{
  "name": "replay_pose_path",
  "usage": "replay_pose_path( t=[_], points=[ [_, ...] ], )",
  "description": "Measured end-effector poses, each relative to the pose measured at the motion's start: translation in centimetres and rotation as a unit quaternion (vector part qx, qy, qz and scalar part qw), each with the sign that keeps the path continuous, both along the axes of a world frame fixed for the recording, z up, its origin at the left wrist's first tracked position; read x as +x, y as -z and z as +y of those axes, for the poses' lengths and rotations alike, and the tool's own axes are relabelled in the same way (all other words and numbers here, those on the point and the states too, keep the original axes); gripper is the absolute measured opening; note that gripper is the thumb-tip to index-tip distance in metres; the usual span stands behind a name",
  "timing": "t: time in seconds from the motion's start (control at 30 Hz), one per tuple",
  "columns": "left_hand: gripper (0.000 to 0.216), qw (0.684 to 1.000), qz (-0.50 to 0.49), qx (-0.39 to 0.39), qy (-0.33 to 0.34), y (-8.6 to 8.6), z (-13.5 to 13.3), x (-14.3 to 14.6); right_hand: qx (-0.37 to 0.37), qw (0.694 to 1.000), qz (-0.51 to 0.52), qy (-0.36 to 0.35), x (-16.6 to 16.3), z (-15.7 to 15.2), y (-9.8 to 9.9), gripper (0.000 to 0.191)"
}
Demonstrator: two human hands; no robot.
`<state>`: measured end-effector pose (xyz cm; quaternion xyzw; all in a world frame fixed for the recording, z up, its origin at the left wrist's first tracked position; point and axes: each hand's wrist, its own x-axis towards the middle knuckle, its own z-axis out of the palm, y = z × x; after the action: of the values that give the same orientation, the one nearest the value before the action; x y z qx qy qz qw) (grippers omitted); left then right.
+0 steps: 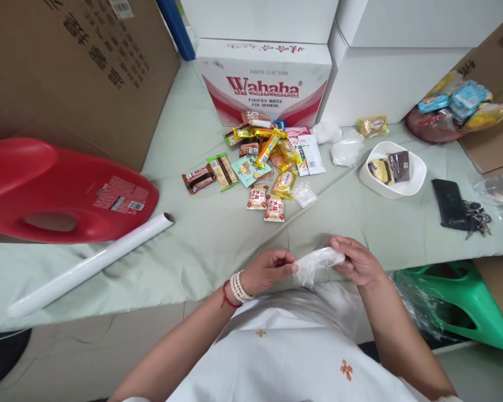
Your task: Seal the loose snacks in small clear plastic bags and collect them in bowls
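Okay so, one creased pale green cloth (184,245) across the middle, one cardboard Wahaha carton (264,86) top center, one smooth white tube (96,262) at left, one rounded white bowl (396,191) at right. Lower center, the left hand (268,272) and right hand (356,261) each pinch one crinkly clear plastic piece (318,265) between them, probably a bag, too crumpled to be sure. Two wrapped snacks (400,166) sit in the bowl.

plastic film (318,263): before snack packets (269,148) | box (264,92): behind packets | bowl (390,188): right
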<state>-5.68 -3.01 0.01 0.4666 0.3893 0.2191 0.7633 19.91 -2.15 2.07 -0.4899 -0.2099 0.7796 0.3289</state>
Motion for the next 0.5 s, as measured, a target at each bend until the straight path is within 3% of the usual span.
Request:
replay_pose_path(
  t=[0.1,0.2,0.3,0.4,0.5],
  points=[
    [0.049,1.000,-0.022,-0.016,-0.011,-0.2,-0.4,-0.2,0.040,0.992,-0.031,0.113,-0.9,0.2,0.1,0.047],
    [0.050,0.994,-0.003,-0.015,-0.110,0.3,-0.7,0.0,0.108,0.960,-0.110,0.232,-2.1,-0.5,0.0,0.045],
    [0.047,0.987,0.032,0.028,-0.157,0.6,-0.9,0.1,0.141,0.961,-0.164,0.173,-3.4,-1.7,-0.1,0.050],
    [0.040,0.981,0.095,0.128,-0.113,0.5,-1.3,0.3,0.181,0.961,-0.204,0.056,-5.0,-2.3,0.2,0.046],
    [0.039,0.966,0.144,0.200,-0.077,0.1,-1.6,0.7,0.208,0.946,-0.245,0.032,-6.7,-2.0,0.7,0.039]
  ],
)
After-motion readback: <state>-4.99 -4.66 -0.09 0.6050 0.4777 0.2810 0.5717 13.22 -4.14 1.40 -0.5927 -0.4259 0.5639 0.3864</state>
